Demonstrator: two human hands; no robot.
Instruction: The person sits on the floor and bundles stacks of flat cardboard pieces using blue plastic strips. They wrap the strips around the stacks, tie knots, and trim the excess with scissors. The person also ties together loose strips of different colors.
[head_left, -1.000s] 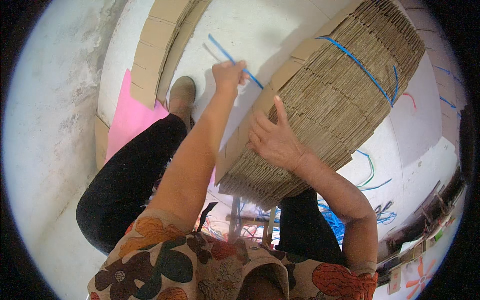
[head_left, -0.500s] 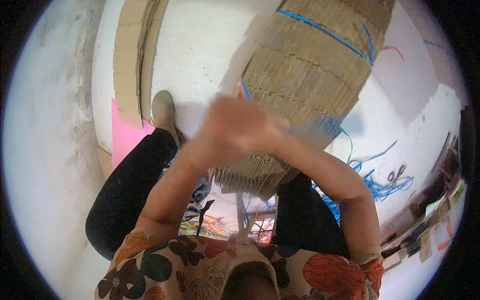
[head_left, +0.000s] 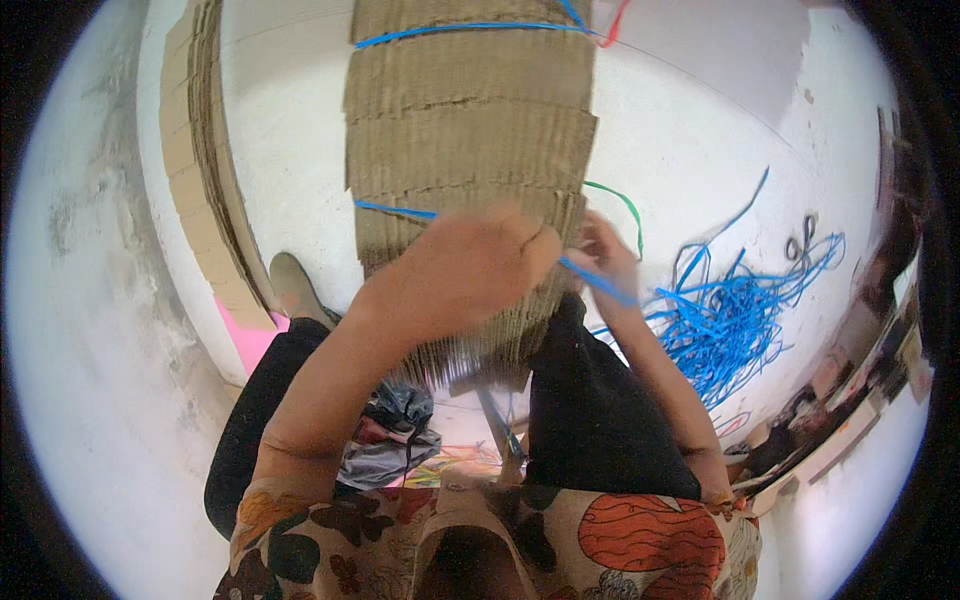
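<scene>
A long stack of brown corrugated cardboard pieces (head_left: 470,140) lies in front of me, its near end between my legs. A flat blue strap (head_left: 395,209) crosses the near part of the stack. My left hand (head_left: 485,262) is closed on this strap over the top of the stack, and the fingers hide part of it. By the right edge, my right hand (head_left: 605,262), somewhat blurred, is closed around the strap's other stretch, which trails across the palm toward the wrist. A second blue strap (head_left: 470,35) runs around the stack farther away.
At the right lies a tangled heap of blue straps (head_left: 720,330), with dark scissor-like loops (head_left: 800,240) beside it. A green strap (head_left: 630,208) curls near the stack. More cardboard (head_left: 205,150) stands along the left, near a pink sheet (head_left: 250,340). A dark plastic bag (head_left: 400,420) lies between my legs.
The stack now appears straighter and farther left in view. My hands, close together before, have moved apart, the right one out to the stack's right edge with the blue strap drawn between them.
</scene>
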